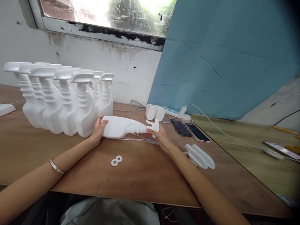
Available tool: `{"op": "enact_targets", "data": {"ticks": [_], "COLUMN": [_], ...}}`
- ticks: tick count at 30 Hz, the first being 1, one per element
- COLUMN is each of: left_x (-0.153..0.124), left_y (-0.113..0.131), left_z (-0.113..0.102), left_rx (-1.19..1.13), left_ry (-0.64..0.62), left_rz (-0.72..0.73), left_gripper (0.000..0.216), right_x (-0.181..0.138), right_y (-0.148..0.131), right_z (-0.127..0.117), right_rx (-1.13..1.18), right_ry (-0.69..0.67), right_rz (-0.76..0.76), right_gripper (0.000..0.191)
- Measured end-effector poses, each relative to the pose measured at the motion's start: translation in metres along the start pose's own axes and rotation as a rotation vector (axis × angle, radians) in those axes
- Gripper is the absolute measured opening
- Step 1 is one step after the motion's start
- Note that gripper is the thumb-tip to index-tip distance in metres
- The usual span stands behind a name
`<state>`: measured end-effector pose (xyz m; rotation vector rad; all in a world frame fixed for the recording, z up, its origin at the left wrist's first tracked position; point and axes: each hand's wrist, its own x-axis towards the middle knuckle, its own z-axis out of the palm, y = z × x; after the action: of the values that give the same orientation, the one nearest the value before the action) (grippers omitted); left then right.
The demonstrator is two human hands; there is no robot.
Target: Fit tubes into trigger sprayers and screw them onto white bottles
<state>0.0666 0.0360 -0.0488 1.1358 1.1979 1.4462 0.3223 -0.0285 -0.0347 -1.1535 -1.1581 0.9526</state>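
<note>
A white spray bottle [118, 126] lies sideways in the air just over the table. Its base end is gripped by my left hand [98, 130], thumb on top. At the neck end, my right hand [162, 136] has its fingers closed round a white trigger sprayer part [154, 125]; the fingers partly hide where it meets the neck. Thin clear tubes [141, 139] pass below the bottle. Nearer to me are two flat white ring washers [114, 162], touching each other. To the right, partly behind my right forearm, lie white elongated sprayer pieces [200, 156].
Several white spray bottles [51, 102] stand upright in rows at the back left. Two white rounded objects [155, 112], a power strip [177, 114] with cables and a phone [200, 133] are at the back right. Another power strip [2, 110] sits far left.
</note>
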Motion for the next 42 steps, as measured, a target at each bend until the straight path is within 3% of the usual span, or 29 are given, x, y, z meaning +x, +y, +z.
{"op": "enact_targets", "data": {"ticks": [4, 10, 14, 17, 22, 25, 32, 39, 42], "left_x": [0.003, -0.014, -0.023, -0.016, -0.007, -0.014, -0.018, -0.010, -0.010], "left_y": [-0.004, 0.008, 0.016, 0.009, -0.006, -0.006, -0.007, -0.009, -0.006], "left_z": [0.000, 0.000, -0.001, 0.002, 0.009, 0.013, 0.015, 0.008, 0.005], "left_rx": [-0.004, 0.087, 0.090, 0.069, -0.065, -0.136, 0.084, 0.370, 0.509], "left_ry": [0.000, 0.005, -0.002, -0.045, -0.141, -0.209, -0.246, -0.265, -0.329], "left_rz": [0.061, 0.355, 0.493, 0.391, 0.045, -0.083, 0.012, 0.077, 0.118], "left_gripper": [0.034, 0.042, 0.043, 0.041, 0.035, 0.034, 0.034, 0.030, 0.022], "right_x": [0.001, -0.002, 0.000, 0.001, -0.005, -0.011, -0.006, 0.049, 0.076], "right_y": [0.000, -0.007, -0.010, -0.011, -0.017, -0.024, -0.051, -0.093, -0.104], "right_z": [-0.001, 0.002, 0.001, 0.000, 0.006, 0.016, 0.039, 0.069, 0.092], "right_rx": [0.001, 0.092, 0.099, 0.113, 0.147, 0.145, 0.008, -0.398, -0.559], "right_ry": [0.053, 0.122, 0.137, 0.141, 0.063, 0.100, 0.289, 0.338, 0.337], "right_rz": [-0.040, 0.006, -0.060, -0.161, -0.342, -0.443, -0.517, -0.644, -0.616], "right_gripper": [0.042, 0.034, 0.039, 0.048, 0.067, 0.065, 0.029, 0.038, 0.039]}}
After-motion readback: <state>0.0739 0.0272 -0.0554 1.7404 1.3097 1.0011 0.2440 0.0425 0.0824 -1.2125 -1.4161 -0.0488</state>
